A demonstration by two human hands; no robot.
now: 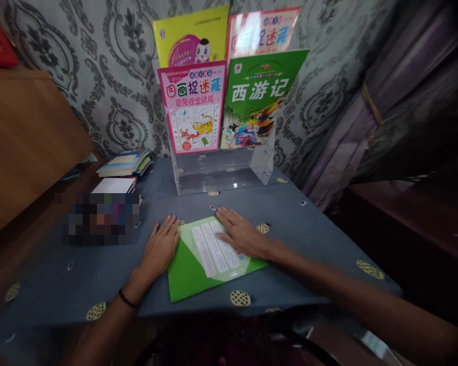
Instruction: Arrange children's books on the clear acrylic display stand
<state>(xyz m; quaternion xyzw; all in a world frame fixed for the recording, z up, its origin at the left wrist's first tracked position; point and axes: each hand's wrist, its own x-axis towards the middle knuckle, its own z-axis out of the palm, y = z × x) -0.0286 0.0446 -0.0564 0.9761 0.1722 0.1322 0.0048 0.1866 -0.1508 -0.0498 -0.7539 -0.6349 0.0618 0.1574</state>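
A green book [193, 277] lies closed on the cloth-covered table, its printed side with white text panels facing up. Along its left edge rests my left hand [162, 246], flat, fingers stretched forward. Across the book's upper right part lies my right hand [242, 234], palm down with the fingers out, covering some of the print. Neither hand grips anything. Behind the book stands a clear acrylic rack [223, 175]. Its lower tier holds a pink picture book [193, 109] and a green storybook [261, 101]; a yellow book [191, 33] and another pink-edged book [263, 30] stand behind them.
Stacked books [124, 163] and a white-topped pile [113, 186] sit at the table's left side, beside a blurred-out patch. A wooden cabinet [26, 137] stands at far left. A tied purple curtain [353, 122] hangs at right, before the patterned wall. The blue tablecloth [313, 244] has pineapple prints.
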